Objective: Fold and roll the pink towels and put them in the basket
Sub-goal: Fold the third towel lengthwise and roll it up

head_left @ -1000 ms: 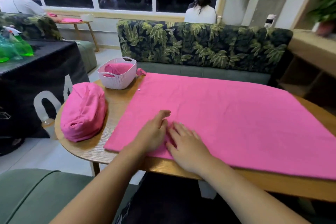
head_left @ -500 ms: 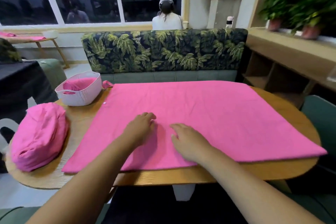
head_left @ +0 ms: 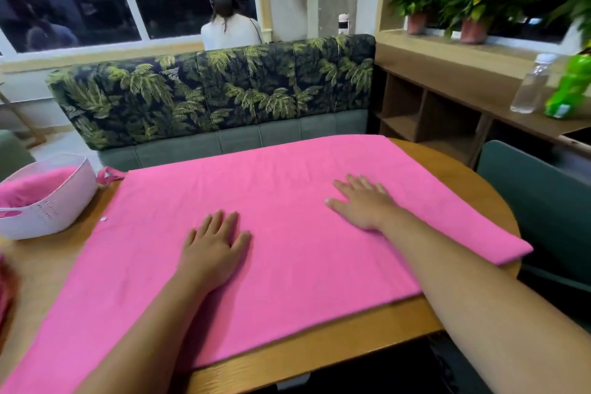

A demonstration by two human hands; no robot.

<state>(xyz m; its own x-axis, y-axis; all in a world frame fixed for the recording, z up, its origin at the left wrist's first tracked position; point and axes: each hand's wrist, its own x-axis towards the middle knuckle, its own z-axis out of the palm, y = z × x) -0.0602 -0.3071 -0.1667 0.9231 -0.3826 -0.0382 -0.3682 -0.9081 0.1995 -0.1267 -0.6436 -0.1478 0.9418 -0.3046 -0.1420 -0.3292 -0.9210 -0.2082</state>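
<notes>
Half a second ago the two hands lay close together near the middle of the pink towel (head_left: pixel 153 253); now they are spread well apart on it. The left hand (head_left: pixel 212 249) lies flat, fingers straight and relaxed, palm down on the cloth and gripping nothing. The right hand (head_left: pixel 363 205) has slid out to the right and rests there the same way, fingers splayed and pressing the fabric flat. The view has also swung to the right, so the white basket (head_left: pixel 48 214) now sits at the left border of the frame, and the pink bundle that lay beside it shows only as a blur at that border. The towel is spread across most of the wooden table (head_left: pixel 319 345), folded double as far as its thick right end shows. Its near edge runs just inside the table's near rim, leaving a narrow strip of wood. Its right corner reaches the rounded right rim, and its far edge lies along the side facing the leaf-patterned sofa (head_left: pixel 224 89). A small white tag (head_left: pixel 103 219) sits on its left edge. Bare wood lies between that edge and the basket, which holds another pink towel (head_left: pixel 32 185). More bare wood shows beyond the towel's far right corner, near a teal chair (head_left: pixel 543 201). On the shelf to the right stand a clear bottle (head_left: pixel 531 83) and a green bottle (head_left: pixel 572 86).
</notes>
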